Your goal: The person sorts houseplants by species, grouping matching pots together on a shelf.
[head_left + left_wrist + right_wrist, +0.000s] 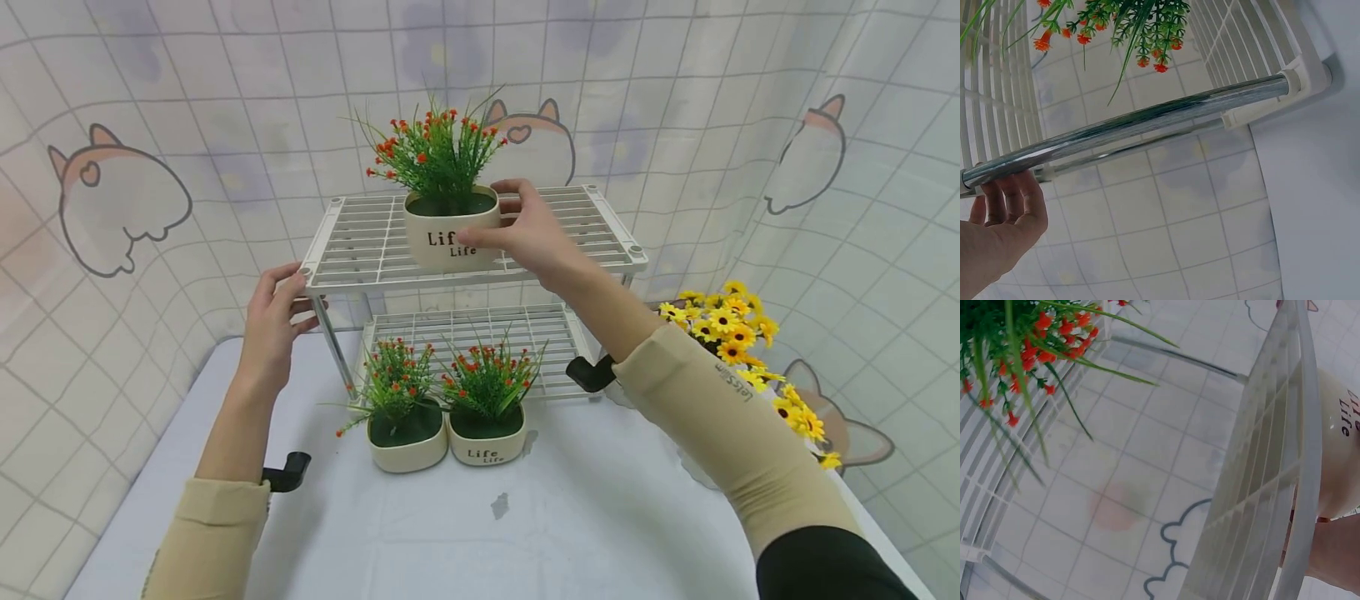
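Note:
My right hand [536, 237] grips a cream oval pot [438, 242] of artificial grass with small orange-red flowers, thumb across the "Life" lettering and fingers at the rim. The pot is upright at the upper level of a white two-tier wire rack [360, 242]. In the right wrist view, this pot [1338, 450] shows past the upper shelf's edge. With my left hand [272, 321] I hold the upper shelf's front left corner, thumb on top. The left wrist view shows the left fingers [1032, 194] curled at the end of a metal post [1147, 122].
Two matching flower pots, one left [408, 454] and one right [487, 450], stand side by side before the lower shelf [555, 367]. Yellow flowers [727, 329] stand right of the rack, partly behind my right sleeve. A patterned curtain [247, 100] hangs behind the white-covered table [420, 542].

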Tool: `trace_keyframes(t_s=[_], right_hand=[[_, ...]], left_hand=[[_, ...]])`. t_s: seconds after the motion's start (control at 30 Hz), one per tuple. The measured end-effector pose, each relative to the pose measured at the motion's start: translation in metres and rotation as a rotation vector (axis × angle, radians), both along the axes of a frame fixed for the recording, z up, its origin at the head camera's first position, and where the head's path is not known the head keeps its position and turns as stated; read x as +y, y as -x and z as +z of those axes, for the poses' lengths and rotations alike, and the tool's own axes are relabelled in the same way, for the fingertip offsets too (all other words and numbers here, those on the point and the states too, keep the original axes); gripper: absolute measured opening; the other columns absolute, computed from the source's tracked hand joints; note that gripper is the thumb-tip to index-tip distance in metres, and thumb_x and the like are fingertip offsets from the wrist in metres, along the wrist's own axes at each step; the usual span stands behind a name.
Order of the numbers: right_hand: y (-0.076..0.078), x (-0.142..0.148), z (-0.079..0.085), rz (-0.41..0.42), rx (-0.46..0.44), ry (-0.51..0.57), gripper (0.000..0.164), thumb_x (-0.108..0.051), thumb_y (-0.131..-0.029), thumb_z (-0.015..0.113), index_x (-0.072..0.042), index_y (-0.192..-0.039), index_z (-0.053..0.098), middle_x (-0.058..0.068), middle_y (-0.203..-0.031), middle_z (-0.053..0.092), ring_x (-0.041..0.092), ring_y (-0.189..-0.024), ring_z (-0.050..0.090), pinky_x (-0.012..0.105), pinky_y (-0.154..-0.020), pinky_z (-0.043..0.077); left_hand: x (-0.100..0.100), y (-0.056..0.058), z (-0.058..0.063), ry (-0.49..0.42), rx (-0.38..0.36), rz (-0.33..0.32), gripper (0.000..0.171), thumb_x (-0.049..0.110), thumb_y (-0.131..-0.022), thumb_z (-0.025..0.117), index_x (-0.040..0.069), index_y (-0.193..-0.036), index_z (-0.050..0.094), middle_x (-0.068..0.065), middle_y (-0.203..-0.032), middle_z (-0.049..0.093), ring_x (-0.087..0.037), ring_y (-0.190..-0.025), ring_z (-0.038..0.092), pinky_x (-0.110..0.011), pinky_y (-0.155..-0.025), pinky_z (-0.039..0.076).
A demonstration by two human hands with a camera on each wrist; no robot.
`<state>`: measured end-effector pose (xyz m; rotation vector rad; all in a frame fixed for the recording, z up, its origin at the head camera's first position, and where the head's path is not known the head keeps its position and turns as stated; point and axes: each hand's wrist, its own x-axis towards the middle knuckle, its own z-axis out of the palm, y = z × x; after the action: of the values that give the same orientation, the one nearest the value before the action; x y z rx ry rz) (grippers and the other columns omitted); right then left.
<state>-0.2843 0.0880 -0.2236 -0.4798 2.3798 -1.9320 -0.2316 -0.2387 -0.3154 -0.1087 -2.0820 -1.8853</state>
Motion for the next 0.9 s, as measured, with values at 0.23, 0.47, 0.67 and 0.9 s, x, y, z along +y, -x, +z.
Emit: trace_keyframes(t_s=[0.23,0.47,0.67,0.9], right_hand=[[0.010,-0.023,-0.001,-0.001,-0.005,0.013,0.086,-0.018,-0.084,0.087,-0.014,-0.152,0.035,0.010,-0.140,0.046,0.023,-0.120,0.054,0.037,-0.097,0.048],[0.020,-0.049,-0.002,0.012,0.024,0.035,0.088,-0.018,-0.084,0.087,-0.012,-0.153,0.034,0.011,-0.138,0.049,0.023,-0.121,0.053,0.035,-0.095,0.049],[0.027,-0.065,-0.001,0.042,0.015,0.044,0.089,-0.018,-0.084,0.087,-0.012,-0.154,0.032,0.009,-0.138,0.048,0.023,-0.120,0.055,0.033,-0.094,0.050],[0.031,-0.081,0.001,0.037,0.012,0.010,0.088,-0.020,-0.084,0.088,-0.013,-0.154,0.035,0.007,-0.134,0.051,0.021,-0.116,0.057,0.033,-0.092,0.050]], left_hand=[[-0.001,0.001,-0.001,-0.041,0.005,-0.011,0.035,0.034,-0.109,0.048,0.015,-0.139,0.049,0.002,-0.112,0.064,-0.016,-0.102,0.061,-0.031,-0.086,0.047],[0.000,0.001,0.000,-0.039,0.029,-0.013,0.031,0.034,-0.109,0.048,0.017,-0.134,0.050,0.000,-0.112,0.063,-0.018,-0.100,0.060,-0.032,-0.086,0.047],[0.002,0.002,-0.001,0.001,0.034,0.003,0.036,0.036,-0.109,0.046,0.014,-0.138,0.048,0.000,-0.116,0.061,-0.019,-0.103,0.061,-0.035,-0.088,0.044],[0.000,0.003,-0.001,0.004,0.030,-0.003,0.030,0.035,-0.110,0.046,0.017,-0.133,0.050,0.001,-0.116,0.061,-0.020,-0.103,0.061,-0.034,-0.087,0.045]])
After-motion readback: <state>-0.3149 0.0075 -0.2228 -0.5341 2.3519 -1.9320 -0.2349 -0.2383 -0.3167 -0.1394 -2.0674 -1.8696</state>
